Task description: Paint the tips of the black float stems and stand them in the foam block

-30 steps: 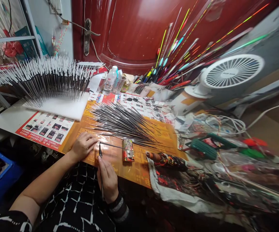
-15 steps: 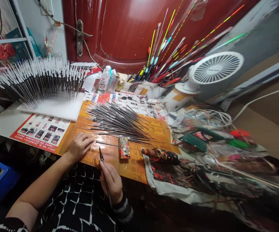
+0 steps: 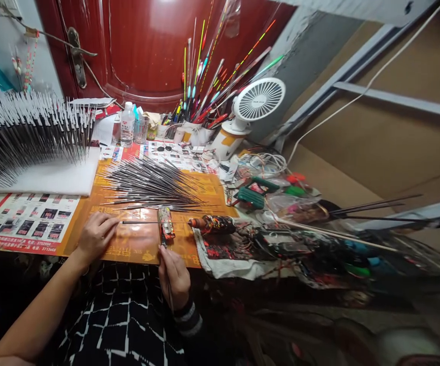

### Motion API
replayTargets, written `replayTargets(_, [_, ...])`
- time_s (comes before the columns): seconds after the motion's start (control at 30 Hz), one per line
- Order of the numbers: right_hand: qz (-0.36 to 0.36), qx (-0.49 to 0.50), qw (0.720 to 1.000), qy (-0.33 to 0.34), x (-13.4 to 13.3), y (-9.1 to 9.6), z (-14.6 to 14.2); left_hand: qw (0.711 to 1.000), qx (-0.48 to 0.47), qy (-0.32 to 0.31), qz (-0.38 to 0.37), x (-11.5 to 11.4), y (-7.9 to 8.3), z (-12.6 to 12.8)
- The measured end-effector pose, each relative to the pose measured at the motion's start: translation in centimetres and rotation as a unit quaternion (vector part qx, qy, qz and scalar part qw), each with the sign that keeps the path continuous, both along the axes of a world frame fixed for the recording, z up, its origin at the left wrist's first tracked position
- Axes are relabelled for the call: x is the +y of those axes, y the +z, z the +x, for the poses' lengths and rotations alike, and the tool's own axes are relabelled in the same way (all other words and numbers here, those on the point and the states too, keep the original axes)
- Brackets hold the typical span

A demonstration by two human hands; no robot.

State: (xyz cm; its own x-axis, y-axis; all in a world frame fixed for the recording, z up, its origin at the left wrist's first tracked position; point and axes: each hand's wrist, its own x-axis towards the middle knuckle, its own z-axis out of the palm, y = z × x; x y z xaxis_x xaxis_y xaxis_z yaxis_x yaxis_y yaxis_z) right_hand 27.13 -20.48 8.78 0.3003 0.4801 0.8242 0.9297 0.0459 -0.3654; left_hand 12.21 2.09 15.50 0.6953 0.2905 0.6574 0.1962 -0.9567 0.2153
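Note:
A thin dark float rod [image 3: 139, 222] lies level above the orange mat, running from my left hand to the tip of a paint-spattered rotary tool [image 3: 212, 224]. My left hand [image 3: 97, 235] rests on the mat with its fingers closed at the rod's left end; the exact grip is too small to see. My right hand [image 3: 175, 274] pinches a slim paintbrush [image 3: 169, 292], its tip at the near side of a small paint-stained block [image 3: 165, 222]. The rod crosses over this block. Just beyond lies a pile of similar dark float rods [image 3: 151, 180].
Many white-tipped rods stand in a white foam slab [image 3: 60, 175] at the left. Behind are a water bottle [image 3: 127, 124], cups of colourful floats [image 3: 192, 132] and a white fan [image 3: 260, 100]. A stained cloth [image 3: 227, 267], cables and green-handled tools [image 3: 251, 197] crowd the right side.
The view has swung to the right. The brush tip has moved from below the rod's left part rightward to the small block. My left hand stays at the rod's end.

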Motion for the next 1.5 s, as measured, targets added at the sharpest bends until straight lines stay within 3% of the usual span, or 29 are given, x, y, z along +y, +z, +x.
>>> replayTargets(0.63, [-0.008, -0.01, 1.0, -0.014, 0.54, 0.73, -0.21, 1.0, -0.005, -0.007, 0.014, -0.12, 0.34, 0.11])
replayTargets(1.33, [-0.011, 0.004, 1.0, -0.024, 0.53, 0.58, -0.24, 1.0, 0.008, -0.001, -0.007, 0.12, 0.03, 0.11])
replayTargets(1.5, [0.017, -0.007, 1.0, -0.011, 0.03, -0.07, 0.09, 1.0, 0.018, 0.003, -0.001, -0.08, 0.44, 0.25])
